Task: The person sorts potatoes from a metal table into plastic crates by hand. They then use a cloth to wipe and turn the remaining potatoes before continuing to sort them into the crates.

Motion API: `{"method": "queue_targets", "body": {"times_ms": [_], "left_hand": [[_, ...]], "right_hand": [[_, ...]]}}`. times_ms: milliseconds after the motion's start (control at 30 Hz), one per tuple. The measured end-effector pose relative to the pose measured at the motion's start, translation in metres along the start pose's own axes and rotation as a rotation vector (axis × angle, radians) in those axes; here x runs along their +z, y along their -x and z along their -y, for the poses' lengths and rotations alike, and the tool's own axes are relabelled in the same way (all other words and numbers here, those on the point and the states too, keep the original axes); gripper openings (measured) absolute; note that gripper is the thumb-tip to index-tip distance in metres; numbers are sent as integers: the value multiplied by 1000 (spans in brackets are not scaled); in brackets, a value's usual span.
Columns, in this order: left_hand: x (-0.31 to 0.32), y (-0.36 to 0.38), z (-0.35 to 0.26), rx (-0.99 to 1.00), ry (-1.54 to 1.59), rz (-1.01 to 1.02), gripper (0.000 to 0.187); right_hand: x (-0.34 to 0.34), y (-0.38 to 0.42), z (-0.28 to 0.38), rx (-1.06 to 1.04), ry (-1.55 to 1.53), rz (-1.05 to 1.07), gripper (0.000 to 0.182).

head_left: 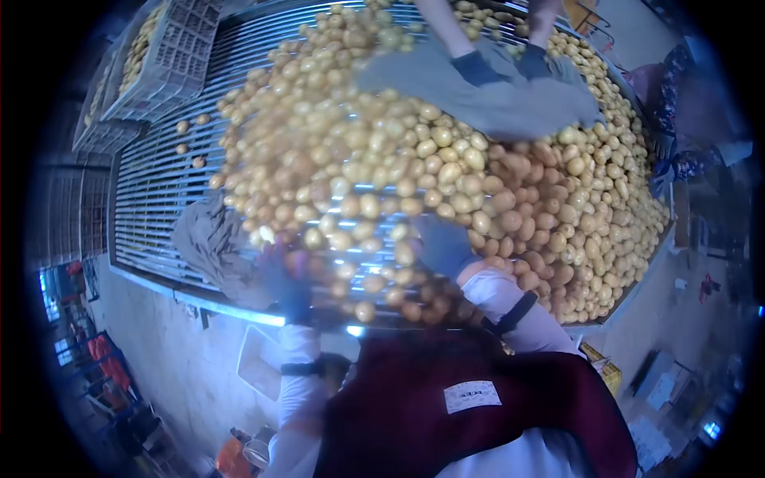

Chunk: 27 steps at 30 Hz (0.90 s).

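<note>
Many small yellow-brown potatoes (446,171) lie heaped over a slatted metal table (151,207). My left hand (288,283), in a blue-grey glove, is at the near edge of the heap. Its fingertips look apart, with a pale potato (263,235) just beyond them; motion blurs them. A crumpled dark cloth (211,239) lies beside that hand, on its left. My right hand (444,247), gloved too, is low against the potatoes at the near middle. Its fingers are blurred and partly hidden. Between my hands, loose potatoes (374,283) are spread over the slats.
Across the table, another person's gloved hands (506,68) rest on a large grey cloth (478,95) over the potatoes. Plastic crates (171,60) holding potatoes stand at the back left. Another person's patterned sleeve (673,88) is at the right edge. A white bin (259,362) stands below the front edge.
</note>
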State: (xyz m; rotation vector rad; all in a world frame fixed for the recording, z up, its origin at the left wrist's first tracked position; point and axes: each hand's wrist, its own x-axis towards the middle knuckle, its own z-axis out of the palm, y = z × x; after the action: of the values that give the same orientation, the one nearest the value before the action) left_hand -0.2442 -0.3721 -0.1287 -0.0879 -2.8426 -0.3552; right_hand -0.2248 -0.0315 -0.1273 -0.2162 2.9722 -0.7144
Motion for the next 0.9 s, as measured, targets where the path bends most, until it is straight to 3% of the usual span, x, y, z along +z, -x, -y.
{"method": "queue_targets", "body": {"times_ms": [33,100,167,200,233,300,400,433,500,600,700,767,800,833,900], "left_hand": [[15,15,20,2,-58,7,68],[39,43,17,33,246,-41,70],[41,55,-16,112,256,-4,69],[26,55,-40,166,105,56,68],[19,57,-56,216,-46,114,66],[33,61,-67,188,473,207,59],[27,53,-43,-32,847,143,49],[18,49,-29,-137,902,92,46],[-34,23,-38,-117,843,6,41],[-44,30,2,-303,709,415,37],[-29,57,17,336,212,258,32],[-30,71,-14,185,460,148,32],[-15,72,-6,224,479,169,32],[7,76,5,260,499,189,32],[24,83,12,6,595,270,31]], "right_hand": [[8,-2,1,4,-54,27,35],[11,-1,-5,24,-151,86,37],[-13,-5,-12,176,-374,204,43],[-25,-3,-16,254,-484,261,46],[-32,3,-22,296,-806,214,46],[-46,19,-33,365,-1459,97,46],[-77,55,-38,6,-957,-156,45],[-82,67,-41,-51,-860,-192,44],[-81,92,-62,4,-890,-112,41],[-75,113,-77,40,-865,-22,38],[-57,103,-45,-57,-508,21,37],[-39,95,-12,0,-144,74,38],[-31,93,-2,60,56,107,39],[-18,90,-2,120,9,124,33],[0,80,1,135,71,160,27]]}}
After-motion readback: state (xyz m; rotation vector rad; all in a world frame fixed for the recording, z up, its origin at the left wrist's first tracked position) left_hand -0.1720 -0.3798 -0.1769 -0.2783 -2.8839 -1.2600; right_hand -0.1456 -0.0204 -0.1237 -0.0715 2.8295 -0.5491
